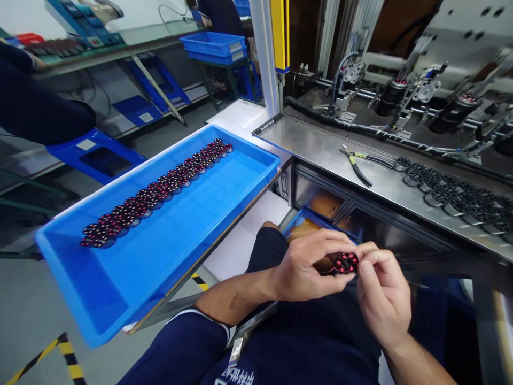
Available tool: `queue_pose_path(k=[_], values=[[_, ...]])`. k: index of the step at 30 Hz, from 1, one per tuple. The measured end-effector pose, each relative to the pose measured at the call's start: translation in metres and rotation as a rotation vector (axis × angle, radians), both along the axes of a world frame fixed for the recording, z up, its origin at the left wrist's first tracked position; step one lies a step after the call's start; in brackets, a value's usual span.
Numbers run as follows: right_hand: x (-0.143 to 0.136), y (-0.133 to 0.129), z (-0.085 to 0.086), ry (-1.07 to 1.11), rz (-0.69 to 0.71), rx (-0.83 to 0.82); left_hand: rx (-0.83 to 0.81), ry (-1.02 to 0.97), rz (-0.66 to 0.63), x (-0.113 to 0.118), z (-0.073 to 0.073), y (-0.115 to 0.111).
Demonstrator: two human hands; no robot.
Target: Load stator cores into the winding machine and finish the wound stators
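Note:
My left hand (316, 264) is wrapped round a small motor stator (347, 262), black with red copper windings, held above my lap. A thin reddish wire seems to run from its left side under the palm. At the stator's right edge, the thumb and forefinger of my right hand (380, 283) are pinched together; whatever lies between those fingertips is hidden. To my left, a blue tray (180, 256) carries several wound stators (160, 190) packed in a long diagonal band.
On the metal bench at right lie wire cutters (358, 164) with green-black handles and several black stator cores (452, 192). Behind them stands a winding machine (420, 91). A yellow guard post (280, 37) rises at the bench corner. A seated co-worker (40, 91) is at far left.

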State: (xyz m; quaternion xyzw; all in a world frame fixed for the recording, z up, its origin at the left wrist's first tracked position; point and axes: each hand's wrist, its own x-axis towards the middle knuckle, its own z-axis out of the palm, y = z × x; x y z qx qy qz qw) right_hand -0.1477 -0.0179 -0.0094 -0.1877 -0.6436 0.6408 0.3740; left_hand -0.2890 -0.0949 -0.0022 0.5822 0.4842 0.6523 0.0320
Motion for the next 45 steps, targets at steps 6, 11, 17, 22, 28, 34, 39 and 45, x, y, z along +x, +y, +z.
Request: queue_pose_path(k=[6, 11, 17, 22, 28, 34, 39, 45], values=[[-0.005, -0.006, -0.018, -0.025, -0.075, -0.155, -0.028, -0.158, -0.021, -0.004, -0.005, -0.001], [-0.004, 0.001, -0.008, 0.044, -0.098, 0.079, -0.02, -0.077, -0.004, -0.007, -0.003, -0.002], [-0.008, 0.001, 0.008, -0.056, -0.18, 0.201, 0.015, -0.023, -0.013, -0.006, -0.001, -0.004], [-0.007, -0.001, -0.004, -0.021, -0.165, -0.013, -0.019, -0.182, -0.057, -0.007, -0.006, -0.006], [-0.001, -0.001, -0.006, 0.025, -0.004, 0.032, -0.077, -0.408, -0.132, -0.011, -0.009, -0.008], [0.002, -0.005, 0.001, 0.034, -0.097, 0.159, -0.079, -0.341, -0.115, -0.012, -0.007, -0.011], [0.002, -0.002, 0.005, -0.009, -0.03, 0.124, -0.08, -0.281, -0.092, -0.011, -0.004, -0.012], [0.004, 0.004, 0.005, 0.038, -0.094, 0.261, -0.108, -0.314, -0.114, -0.005, -0.004, -0.011]])
